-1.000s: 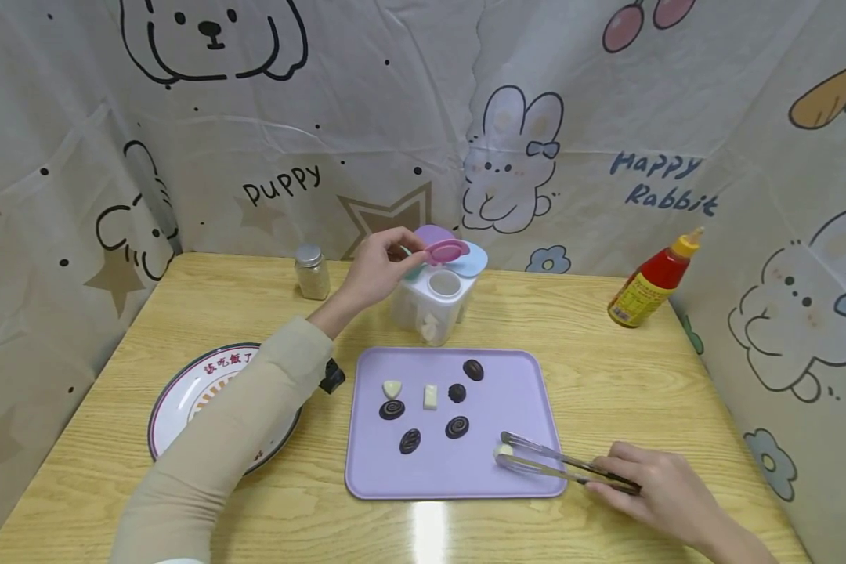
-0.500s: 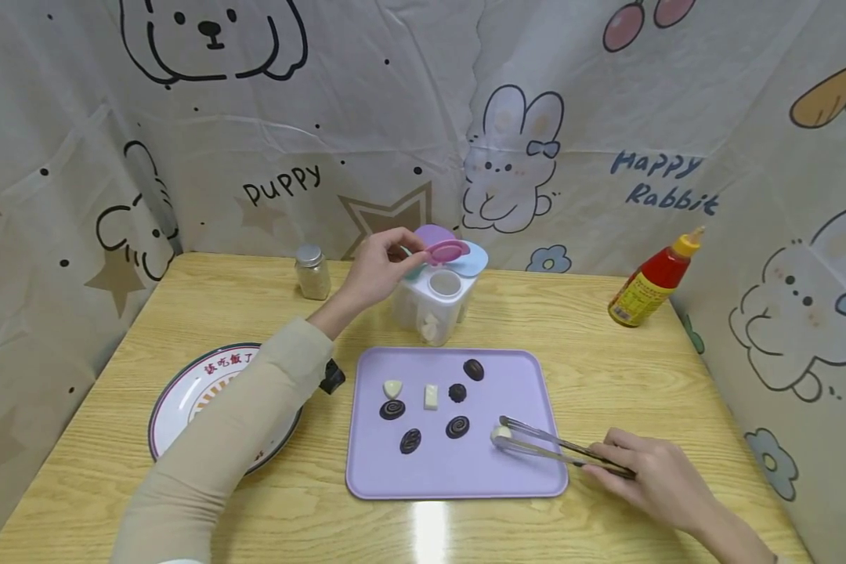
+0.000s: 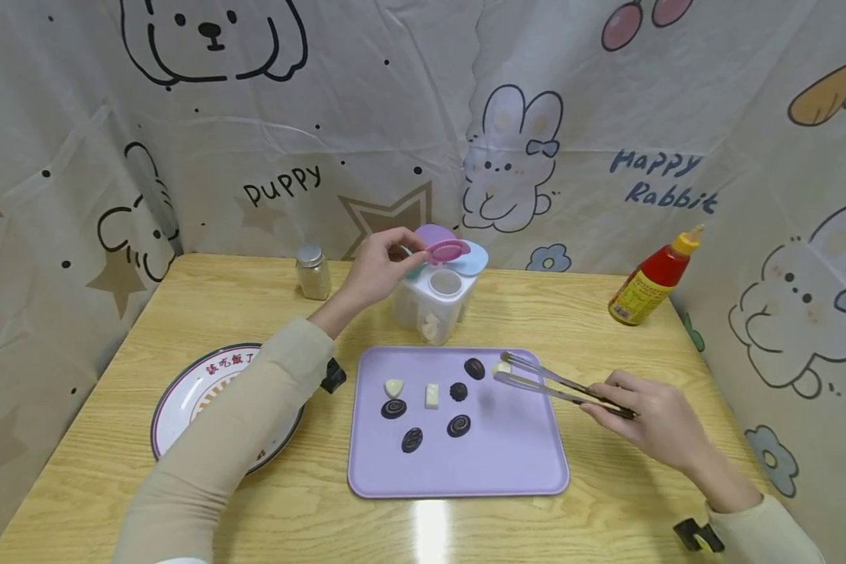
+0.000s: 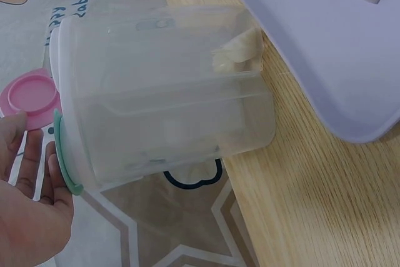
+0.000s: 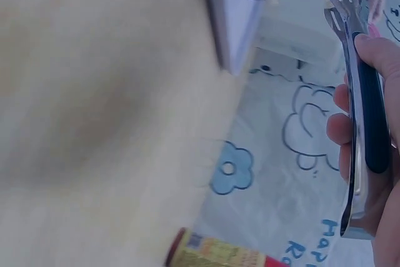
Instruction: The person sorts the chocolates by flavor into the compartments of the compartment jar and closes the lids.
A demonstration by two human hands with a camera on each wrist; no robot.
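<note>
- Head view: my left hand (image 3: 377,266) pinches the pink lid (image 3: 447,251) of the clear tub (image 3: 433,301), holding it flipped up over the tub's round opening. The tub stands at the bench's (image 3: 606,345) far edge, just behind the tray (image 3: 522,439). My right hand (image 3: 652,419) grips the tongs (image 3: 560,382) near the right edge of the bench; their tips are closed on a white candy (image 3: 500,367), held above the far right part of the tray, just beside a dark candy (image 3: 474,368). More dark and white candies lie in the tray's left half. A plate (image 3: 183,392) sits toward the left edge under my sleeve, a shaker (image 3: 313,272) stands at the far edge left of the tub, and a red bottle (image 3: 654,278) stands in the far right corner.
- Left wrist view: my left hand (image 4: 28,211) has its fingers at the pink lid (image 4: 31,95) by the tub's top. The tub (image 4: 169,98) shows pale pieces inside, and the tray's corner (image 4: 331,54) lies beside it on the bench (image 4: 312,211).
- Right wrist view: my right hand (image 5: 375,136) is curled round the tongs (image 5: 356,92), thumb on the near arm. The tips are narrow; the candy is hidden here. The tray's edge (image 5: 234,17) and the bottle (image 5: 219,254) show, blurred.
</note>
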